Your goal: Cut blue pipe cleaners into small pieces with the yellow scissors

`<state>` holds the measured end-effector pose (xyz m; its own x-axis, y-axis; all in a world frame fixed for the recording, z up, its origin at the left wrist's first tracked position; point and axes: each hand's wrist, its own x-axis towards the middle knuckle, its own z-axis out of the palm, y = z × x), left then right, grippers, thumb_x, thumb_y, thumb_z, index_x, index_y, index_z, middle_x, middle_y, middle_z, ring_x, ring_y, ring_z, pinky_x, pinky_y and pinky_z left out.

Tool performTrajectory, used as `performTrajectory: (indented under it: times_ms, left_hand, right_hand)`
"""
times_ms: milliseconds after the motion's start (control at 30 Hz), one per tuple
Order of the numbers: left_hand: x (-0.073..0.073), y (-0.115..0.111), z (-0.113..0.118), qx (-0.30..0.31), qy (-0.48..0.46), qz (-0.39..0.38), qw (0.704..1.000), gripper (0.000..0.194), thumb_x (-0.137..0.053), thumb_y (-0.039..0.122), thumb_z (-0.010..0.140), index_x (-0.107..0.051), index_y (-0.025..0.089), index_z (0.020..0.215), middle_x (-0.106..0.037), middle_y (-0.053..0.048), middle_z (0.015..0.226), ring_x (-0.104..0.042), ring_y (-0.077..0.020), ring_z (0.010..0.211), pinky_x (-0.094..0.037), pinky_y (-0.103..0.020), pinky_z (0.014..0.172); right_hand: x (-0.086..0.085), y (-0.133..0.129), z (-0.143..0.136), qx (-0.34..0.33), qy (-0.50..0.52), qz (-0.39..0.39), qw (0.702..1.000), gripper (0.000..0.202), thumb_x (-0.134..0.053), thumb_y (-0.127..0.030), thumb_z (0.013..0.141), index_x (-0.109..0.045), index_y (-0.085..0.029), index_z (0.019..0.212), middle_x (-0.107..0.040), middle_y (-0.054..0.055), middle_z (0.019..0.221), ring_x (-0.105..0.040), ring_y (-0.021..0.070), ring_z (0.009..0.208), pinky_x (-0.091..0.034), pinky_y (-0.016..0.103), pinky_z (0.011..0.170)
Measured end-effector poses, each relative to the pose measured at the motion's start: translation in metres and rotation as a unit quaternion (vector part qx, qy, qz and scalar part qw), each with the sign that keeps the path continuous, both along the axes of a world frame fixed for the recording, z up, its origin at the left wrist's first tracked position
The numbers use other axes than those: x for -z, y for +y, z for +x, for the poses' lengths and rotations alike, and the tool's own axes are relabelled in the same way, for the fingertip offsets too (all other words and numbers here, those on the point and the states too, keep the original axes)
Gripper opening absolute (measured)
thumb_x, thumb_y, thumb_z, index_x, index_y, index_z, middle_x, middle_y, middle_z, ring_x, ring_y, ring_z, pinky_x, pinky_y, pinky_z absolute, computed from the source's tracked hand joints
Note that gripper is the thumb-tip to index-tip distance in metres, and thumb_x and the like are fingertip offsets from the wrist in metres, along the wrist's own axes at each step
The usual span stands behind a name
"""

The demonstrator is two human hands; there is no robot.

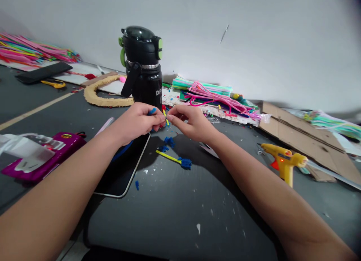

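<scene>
My left hand [142, 122] is closed, with a piece of blue pipe cleaner [152, 111] showing between its thumb and forefinger. My right hand [193, 122] pinches at a short yellow pipe cleaner [167, 122], right where the fingertips of both hands meet; the fingers partly hide it. Below the hands, a yellow stem with a blue fuzzy head [185, 163] lies on the table. Small blue fuzzy pieces [169, 141] are beside it. Under my left wrist is a dark tablet-like slab with a pale rim [137, 170], partly covered by my forearm.
A black bottle [145, 80] stands just behind my hands. A yellow glue gun [283, 159] is at right, near flat cardboard [313, 140]. At left lie a purple device [50, 155], a yellow cutter [53, 83] and pink pipe cleaner bundles [31, 52]. More bundles [208, 93] line the wall.
</scene>
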<state>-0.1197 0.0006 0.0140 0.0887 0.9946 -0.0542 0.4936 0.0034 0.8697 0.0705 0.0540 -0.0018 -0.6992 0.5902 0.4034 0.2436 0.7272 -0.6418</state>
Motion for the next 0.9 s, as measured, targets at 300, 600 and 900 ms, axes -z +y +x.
performTrajectory:
  times_ms: [300, 600, 900]
  left_hand:
    - [0.0, -0.001, -0.007, 0.006, 0.105, 0.06, 0.993, 0.027, -0.057, 0.042, 0.081, -0.07, 0.018, 0.078, -0.067, -0.003, 0.069, -0.056, -0.0128, 0.061, -0.04, -0.027, 0.059]
    - [0.01, 0.002, -0.002, 0.153, 0.271, 0.042, 0.95, 0.024, -0.064, 0.042, 0.075, -0.077, 0.024, 0.086, -0.074, -0.002, 0.088, -0.064, -0.0187, 0.081, -0.044, -0.029, 0.074]
    - [-0.002, -0.005, -0.003, 0.0, 0.281, 0.109, 0.954, 0.05, -0.046, 0.06, 0.085, -0.064, 0.02, 0.062, -0.055, -0.001, 0.053, -0.046, -0.014, 0.054, -0.031, -0.029, 0.054]
  right_hand:
    - [-0.004, 0.025, 0.026, 0.077, -0.064, -0.045, 0.994, 0.039, -0.047, -0.044, 0.094, -0.055, -0.018, 0.066, -0.049, -0.001, 0.058, -0.042, 0.0107, 0.056, -0.033, 0.026, 0.056]
    - [0.004, 0.037, 0.037, 0.069, -0.144, -0.043, 0.986, 0.02, -0.061, -0.021, 0.083, -0.072, -0.016, 0.099, -0.071, 0.006, 0.088, -0.06, 0.0152, 0.073, -0.046, 0.029, 0.07]
    - [0.014, 0.063, 0.001, 0.153, -0.228, 0.003, 0.962, 0.015, -0.062, -0.024, 0.084, -0.073, -0.015, 0.089, -0.073, 0.008, 0.088, -0.063, 0.0179, 0.076, -0.044, 0.029, 0.068]
